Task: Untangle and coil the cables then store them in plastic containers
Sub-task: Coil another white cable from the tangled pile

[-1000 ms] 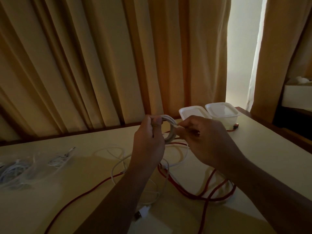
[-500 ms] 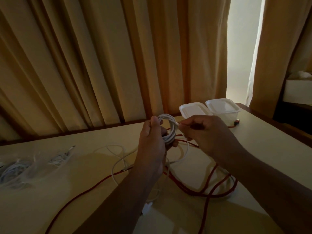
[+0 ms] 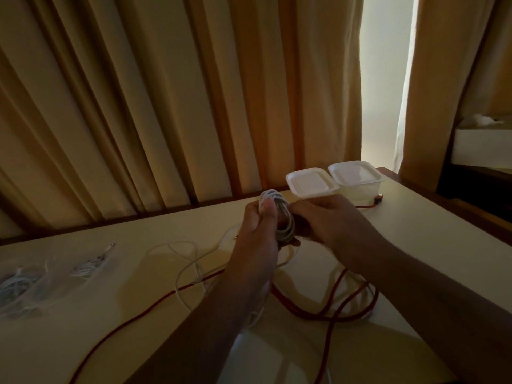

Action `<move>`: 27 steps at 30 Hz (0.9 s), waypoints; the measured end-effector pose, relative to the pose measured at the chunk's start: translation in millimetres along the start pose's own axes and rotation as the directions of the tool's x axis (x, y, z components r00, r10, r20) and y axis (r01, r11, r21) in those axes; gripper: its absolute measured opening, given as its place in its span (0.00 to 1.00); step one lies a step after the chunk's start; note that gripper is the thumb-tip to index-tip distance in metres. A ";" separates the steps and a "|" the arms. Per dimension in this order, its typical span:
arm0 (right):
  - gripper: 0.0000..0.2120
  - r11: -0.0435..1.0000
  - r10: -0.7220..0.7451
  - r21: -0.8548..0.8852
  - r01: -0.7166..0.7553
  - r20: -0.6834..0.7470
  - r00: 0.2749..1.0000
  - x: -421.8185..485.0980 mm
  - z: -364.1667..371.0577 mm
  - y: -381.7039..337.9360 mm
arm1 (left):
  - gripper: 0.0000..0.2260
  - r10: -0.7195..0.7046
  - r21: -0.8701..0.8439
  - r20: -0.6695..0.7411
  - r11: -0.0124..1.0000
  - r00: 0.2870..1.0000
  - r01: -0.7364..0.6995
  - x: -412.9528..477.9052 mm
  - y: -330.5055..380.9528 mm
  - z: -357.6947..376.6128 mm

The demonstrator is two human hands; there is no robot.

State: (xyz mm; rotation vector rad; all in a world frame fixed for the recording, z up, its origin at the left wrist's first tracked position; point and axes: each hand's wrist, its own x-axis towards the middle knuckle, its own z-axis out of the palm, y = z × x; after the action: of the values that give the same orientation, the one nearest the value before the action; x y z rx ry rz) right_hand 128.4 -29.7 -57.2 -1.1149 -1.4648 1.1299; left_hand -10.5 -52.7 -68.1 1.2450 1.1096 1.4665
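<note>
Head: white coil [image 3: 285, 224] in left hand [image 3: 256, 239]

Matt cloth curtains [image 3: 166, 106], translucent plastic containers [image 3: 357, 187], smooth matt table [image 3: 138, 300].

White coil [image 3: 279, 217], red cable [image 3: 332, 309] (curtains [image 3: 166, 106] tan).

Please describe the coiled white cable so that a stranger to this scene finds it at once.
On the pale table, look in front of the two lidded containers. There the left hand grips the white coil, with the right hand pinching it. Unlike the loose white cable and red cable lying on the table, it is wound tight and lifted.
</note>
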 end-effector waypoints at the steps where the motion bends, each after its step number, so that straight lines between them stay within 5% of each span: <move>1: 0.09 0.999 -0.001 0.049 -0.001 0.037 0.999 -0.2 -0.7 -1.5 | 0.14 0.010 0.012 0.002 1.000 1.000 -0.010 0.1 -0.4 -1.5; 13: 0.10 0.938 0.059 0.334 -0.090 0.100 0.993 1.9 -1.2 -10.1 | 0.12 0.212 0.456 0.045 0.865 0.976 -0.209 8.7 -2.1 -10.9; 16: 0.10 0.894 0.104 0.424 -0.142 0.113 0.988 4.0 -0.8 -5.5 | 0.14 0.234 0.485 0.023 0.848 0.972 -0.215 12.0 -2.7 -11.9; 22: 0.08 0.951 0.083 0.290 -0.107 0.095 0.992 7.3 3.4 1.7 | 0.13 0.251 0.511 -0.025 0.835 0.968 -0.204 14.9 -4.4 -12.2; 27: 0.10 0.893 0.089 0.429 -0.138 0.133 0.987 4.3 -1.0 -2.5 | 0.14 0.217 0.431 0.052 0.876 0.975 -0.218 11.1 -0.6 -13.7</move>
State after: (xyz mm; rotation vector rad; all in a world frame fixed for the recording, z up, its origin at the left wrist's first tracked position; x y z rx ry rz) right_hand 128.5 -25.8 -54.0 -0.8369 -1.1535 1.5348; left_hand -25.2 -42.9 -67.8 1.7295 1.3820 1.4208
